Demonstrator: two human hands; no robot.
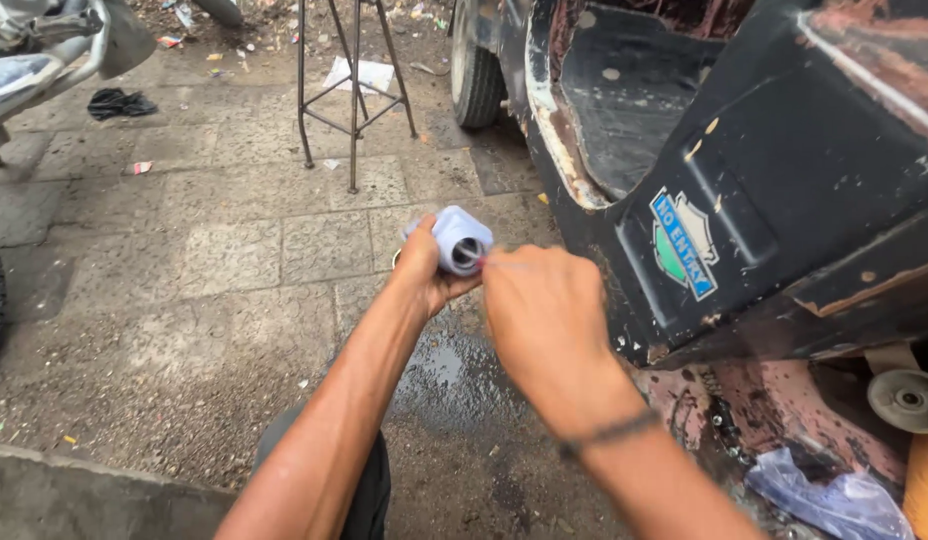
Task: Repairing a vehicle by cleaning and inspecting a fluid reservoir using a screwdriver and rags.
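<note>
My left hand [424, 270] grips a small pale-blue plastic part [460, 240] with a round opening facing me. My right hand [539, 315] is closed beside it, its fingertips at the opening, pinching something thin; a fine thread or wire seems to run from the opening to the fingers. Both hands are held above wet paving, just left of a black vehicle body [784, 170]. A dark band circles my right wrist.
The rusted black vehicle with a blue-and-green sticker [684, 245] fills the right side. A metal stool frame [352, 95] stands behind on the paving. A puddle [444, 370] lies below the hands. A clear plastic bag [834, 495] lies bottom right.
</note>
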